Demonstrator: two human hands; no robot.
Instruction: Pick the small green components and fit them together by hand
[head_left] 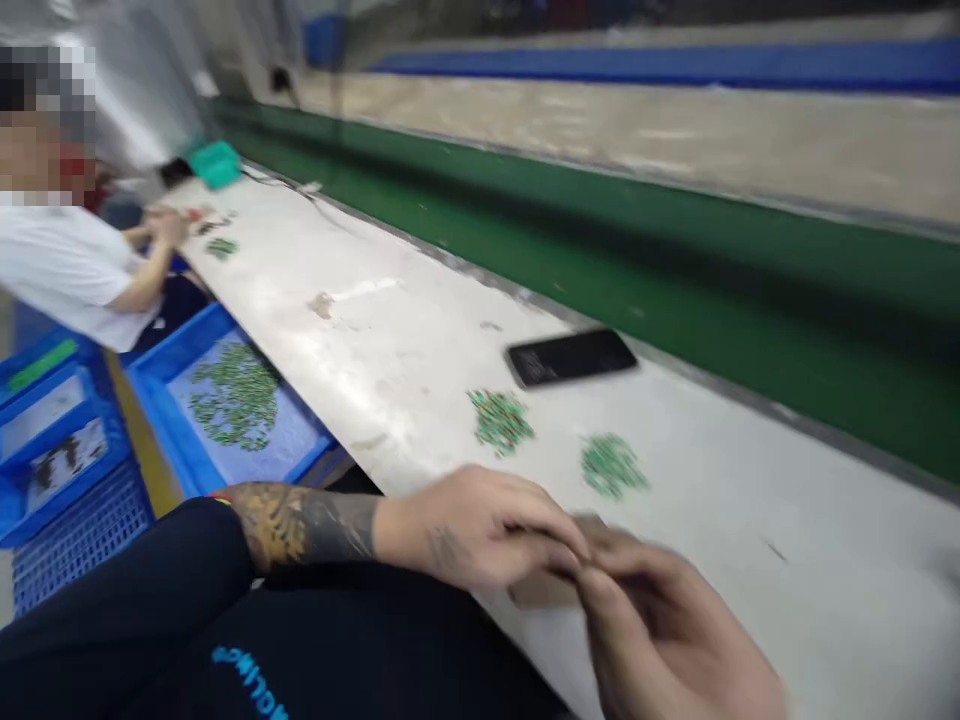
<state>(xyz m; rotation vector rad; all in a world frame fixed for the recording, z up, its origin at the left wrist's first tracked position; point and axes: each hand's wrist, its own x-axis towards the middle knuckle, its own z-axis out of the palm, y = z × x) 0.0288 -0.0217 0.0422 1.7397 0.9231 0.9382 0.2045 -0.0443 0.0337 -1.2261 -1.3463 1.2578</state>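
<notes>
My left hand (480, 525) and my right hand (660, 620) meet at the near edge of the white table (390, 330). The fingers of both are pinched together over a small brown flat piece (544, 592), blurred by motion. What the fingertips hold is too small to name. Just beyond them lie two small heaps of green parts, one on the left (500, 420) and one on the right (613, 466). A black phone (571, 357) lies flat behind the heaps.
A blue bin (157, 385) with green parts stands left of the table, more blue bins (52, 440) beside it. Another person in a white shirt (67, 270) works at the far end. A green belt (675, 260) runs along the table's far side.
</notes>
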